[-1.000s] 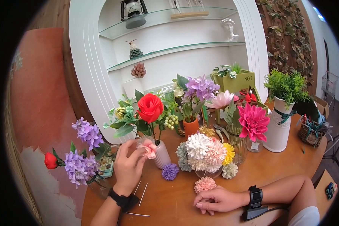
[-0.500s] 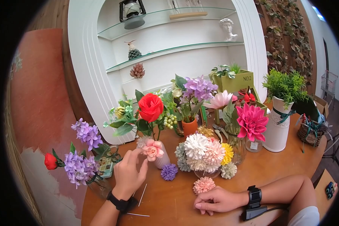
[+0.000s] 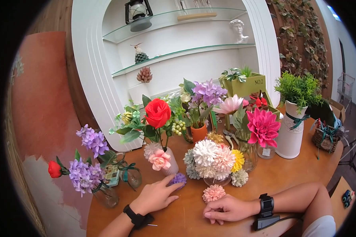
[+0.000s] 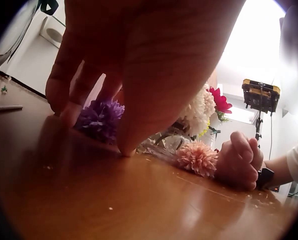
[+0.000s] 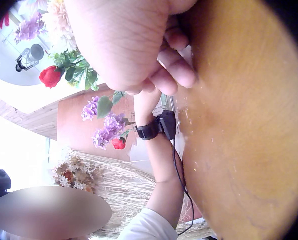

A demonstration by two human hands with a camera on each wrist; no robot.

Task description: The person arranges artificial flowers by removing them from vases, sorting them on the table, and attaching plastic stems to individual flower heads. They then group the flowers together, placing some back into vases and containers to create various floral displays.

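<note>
My left hand (image 3: 156, 196) reaches low over the table with fingers spread around a purple pompom flower head (image 3: 178, 179). In the left wrist view, that purple flower (image 4: 102, 120) shows between the fingers and the thumb, whose tip is at the tabletop. Just behind stands a ribbed pale vase (image 3: 171, 162) with a red rose (image 3: 158, 112) and a pink blossom (image 3: 160, 159) at its rim. My right hand (image 3: 231, 209) rests on the table, loosely curled and holding nothing. Beside it lies a peach pompom flower head (image 3: 214, 193).
A bowl of white, peach and yellow pompom flowers (image 3: 209, 158) sits mid-table. To the left are glass jars (image 3: 106, 196) with purple hydrangeas. A magenta dahlia (image 3: 263, 127) and a white vase of greenery (image 3: 290, 138) stand right. Pliers (image 3: 230, 136) lie behind.
My left hand has let go of the pink blossom, which stays at the vase rim. The hand has moved down and right to the purple flower head. The right hand stays put.
</note>
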